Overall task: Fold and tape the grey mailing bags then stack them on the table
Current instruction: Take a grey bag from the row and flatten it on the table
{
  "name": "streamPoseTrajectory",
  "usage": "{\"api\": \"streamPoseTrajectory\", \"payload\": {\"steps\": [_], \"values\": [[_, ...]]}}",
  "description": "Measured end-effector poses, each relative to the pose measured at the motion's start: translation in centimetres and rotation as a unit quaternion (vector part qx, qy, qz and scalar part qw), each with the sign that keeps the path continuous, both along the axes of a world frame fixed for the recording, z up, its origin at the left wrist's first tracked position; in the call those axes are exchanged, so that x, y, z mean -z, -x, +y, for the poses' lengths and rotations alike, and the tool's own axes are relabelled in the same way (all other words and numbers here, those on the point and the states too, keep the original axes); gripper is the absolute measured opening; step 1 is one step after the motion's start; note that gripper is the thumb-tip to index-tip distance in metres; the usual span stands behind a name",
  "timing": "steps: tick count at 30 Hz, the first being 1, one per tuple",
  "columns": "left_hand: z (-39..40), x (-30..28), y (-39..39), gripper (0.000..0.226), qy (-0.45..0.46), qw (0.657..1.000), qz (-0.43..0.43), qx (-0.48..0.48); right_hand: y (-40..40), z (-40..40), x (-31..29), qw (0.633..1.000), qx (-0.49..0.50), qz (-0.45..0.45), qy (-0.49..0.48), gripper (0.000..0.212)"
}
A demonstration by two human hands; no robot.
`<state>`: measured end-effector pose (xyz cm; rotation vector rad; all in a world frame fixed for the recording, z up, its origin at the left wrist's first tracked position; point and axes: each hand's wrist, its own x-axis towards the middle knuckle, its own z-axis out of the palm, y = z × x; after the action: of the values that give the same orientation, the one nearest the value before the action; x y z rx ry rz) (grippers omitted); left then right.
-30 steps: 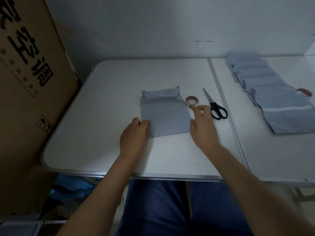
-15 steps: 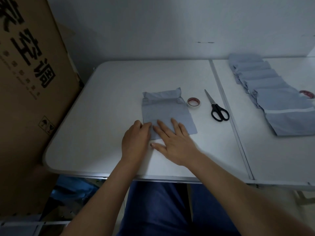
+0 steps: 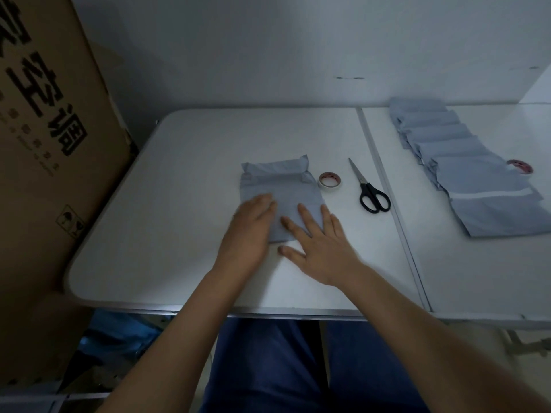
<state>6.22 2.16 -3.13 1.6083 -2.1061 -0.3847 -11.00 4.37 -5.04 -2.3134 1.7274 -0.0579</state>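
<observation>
A: Pressing down at the centre of the frame, both hands lie flat on the folded grey bag (image 3: 281, 189) on the white bench (image 3: 185, 174).

B: Fingers?

A: Left hand (image 3: 250, 231) covers the bag's lower left, fingers straight and together. Right hand (image 3: 319, 244) is spread wide, fingertips on the bag's lower right, thumb on the bench.

B: Around it?

A: A tape roll (image 3: 329, 180) just right of the bag, black-handled scissors (image 3: 369, 190) further right. At upper right, a row of overlapping grey bags (image 3: 465, 171) with a second tape roll (image 3: 520, 166) beside it. A cardboard box (image 3: 44, 144) fills the left edge.
</observation>
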Motion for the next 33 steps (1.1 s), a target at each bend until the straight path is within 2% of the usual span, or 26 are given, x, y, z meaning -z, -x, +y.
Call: {"api": "streamPoseTrajectory", "payload": {"steps": [2,4,8,14,21,25,30,33], "values": [[-0.4,1.2,0.8,0.053,-0.03,0.993,-0.071,0.092,-0.1,0.0,0.1,1.0,0.0,0.003,-0.002,0.09],[-0.6,2.2,0.5,0.056,-0.058,0.987,-0.118,0.089,-0.1,-0.1,0.2,1.0,-0.002,0.013,0.008,0.09],[0.1,2.8,-0.4,0.053,-0.042,0.985,-0.139,0.093,0.1,-0.1,0.3,1.0,-0.008,0.014,0.01,0.084],[0.4,2.7,-0.4,0.052,-0.047,0.985,-0.148,0.082,0.1,-0.2,0.8,1.0,-0.005,0.013,0.025,0.092],[0.3,2.9,-0.4,0.051,-0.029,0.986,-0.147,0.078,3.2,0.1,1.1,0.997,0.057,0.035,0.04,0.095],[0.3,2.9,-0.3,0.052,-0.033,0.986,-0.142,0.079,2.5,0.2,0.4,0.993,0.091,-0.026,0.064,0.096],[0.4,2.7,-0.3,0.052,-0.036,0.986,-0.14,0.085,-1.2,-0.7,-0.6,0.996,-0.011,-0.031,0.082,0.087],[0.5,2.5,-0.4,0.054,-0.043,0.985,-0.138,0.091,-2.3,-1.4,0.3,0.997,-0.008,-0.029,0.071,0.09]]}}
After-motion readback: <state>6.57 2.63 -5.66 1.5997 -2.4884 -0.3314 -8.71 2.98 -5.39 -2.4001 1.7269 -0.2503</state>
